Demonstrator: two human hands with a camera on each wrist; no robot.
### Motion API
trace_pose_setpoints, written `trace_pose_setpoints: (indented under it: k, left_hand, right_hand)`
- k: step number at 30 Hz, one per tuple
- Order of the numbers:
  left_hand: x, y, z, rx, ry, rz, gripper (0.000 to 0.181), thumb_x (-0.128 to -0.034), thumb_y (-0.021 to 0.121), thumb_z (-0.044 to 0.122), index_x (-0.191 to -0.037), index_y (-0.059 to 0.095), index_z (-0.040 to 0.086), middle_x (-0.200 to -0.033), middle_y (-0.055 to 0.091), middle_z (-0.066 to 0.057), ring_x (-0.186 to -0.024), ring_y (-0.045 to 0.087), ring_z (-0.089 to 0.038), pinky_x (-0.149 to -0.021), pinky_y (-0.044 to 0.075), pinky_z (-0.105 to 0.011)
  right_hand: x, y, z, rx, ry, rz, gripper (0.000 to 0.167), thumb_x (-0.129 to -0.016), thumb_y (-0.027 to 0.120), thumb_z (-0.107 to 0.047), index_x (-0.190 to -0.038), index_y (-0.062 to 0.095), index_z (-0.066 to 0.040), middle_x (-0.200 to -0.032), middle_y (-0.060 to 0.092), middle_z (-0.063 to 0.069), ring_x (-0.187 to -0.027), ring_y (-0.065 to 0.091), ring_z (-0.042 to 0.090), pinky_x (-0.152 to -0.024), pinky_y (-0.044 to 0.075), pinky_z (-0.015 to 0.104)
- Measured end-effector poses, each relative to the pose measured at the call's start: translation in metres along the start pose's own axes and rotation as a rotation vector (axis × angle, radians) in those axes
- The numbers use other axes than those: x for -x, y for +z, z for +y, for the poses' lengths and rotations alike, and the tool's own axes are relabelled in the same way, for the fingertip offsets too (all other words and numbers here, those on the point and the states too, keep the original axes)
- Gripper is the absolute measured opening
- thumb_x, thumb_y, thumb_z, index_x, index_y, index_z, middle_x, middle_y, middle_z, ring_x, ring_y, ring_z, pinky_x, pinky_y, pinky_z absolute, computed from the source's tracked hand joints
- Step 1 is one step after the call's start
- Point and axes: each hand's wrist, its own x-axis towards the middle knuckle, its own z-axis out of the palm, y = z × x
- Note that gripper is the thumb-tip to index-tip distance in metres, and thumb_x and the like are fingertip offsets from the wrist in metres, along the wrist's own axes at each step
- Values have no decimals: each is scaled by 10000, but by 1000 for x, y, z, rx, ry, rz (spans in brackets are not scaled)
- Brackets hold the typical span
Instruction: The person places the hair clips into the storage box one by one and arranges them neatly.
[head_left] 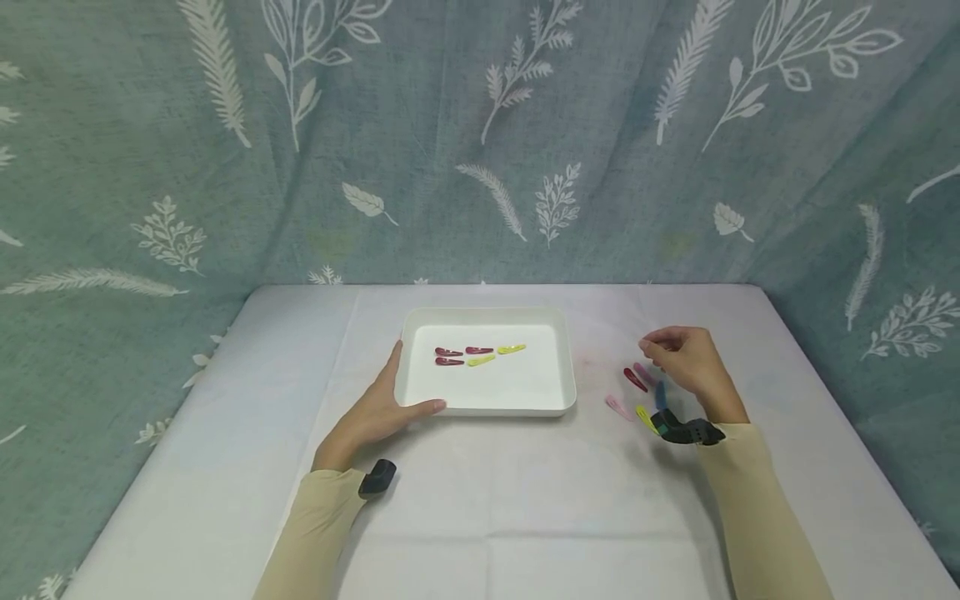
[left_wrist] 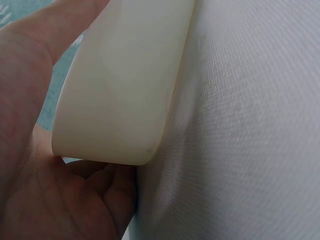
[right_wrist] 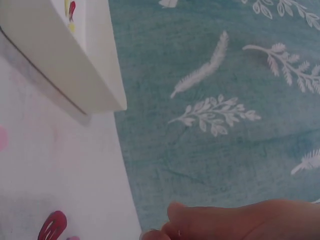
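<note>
My left hand (head_left: 378,412) grips the near left corner of a white tray (head_left: 487,398), its thumb along the front wall and fingers at the left side. In the left wrist view, that hand wraps round the tray's corner (left_wrist: 115,120). Inside the tray, dark red hair clips (head_left: 448,362) and yellow hair clips (head_left: 512,348) lie in two rows. My right hand (head_left: 686,358) hovers right of the tray, thumb and fingertips pinched together. A yellowish sliver, seemingly a hair clip, shows at the fingertips in the right wrist view; the fingers hide most of it.
Below the right hand lie loose hair clips: a dark red clip (head_left: 635,380), pink clips (head_left: 618,407), a yellow clip (head_left: 646,419) and a blue clip (head_left: 660,395). A white cloth (head_left: 480,492) covers the table. A green leaf-patterned curtain (head_left: 420,150) hangs behind it.
</note>
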Motion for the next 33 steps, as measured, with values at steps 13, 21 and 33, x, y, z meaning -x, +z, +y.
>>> trace_pose_setpoints:
  k: [13,21,33]
  left_hand:
    - [1,-1,0,-14,-8,0,1346,-796,829,603,-1666,-122,212,-1765,45,-85,-1616,145,-370,-1256,214,-654]
    - [1,-1,1,-9,-9,2,1345,-794,833,598,-1668,-116,217,-1766,42,-72,-1617,145,-363,-1256,213,-656]
    - [0,1,-1,20,52,11,1311,-805,848,548,-1669,-100,273,-1764,88,-55,-1614,165,-354,-1250,217,-664]
  right_hand:
    - [-5,4,14,33,30,-10,356,-1000,665,-247,-1173,718,60,-1077,730,218,-855,641,206,-703,501,254]
    - [-7,6,20,65,36,-22,372,-989,674,-245,-1154,716,86,-1102,722,257,-877,654,239,-686,500,260]
    - [-6,8,23,101,90,-84,414,-970,696,-290,-1182,705,65,-1099,724,241,-926,668,282,-744,530,316]
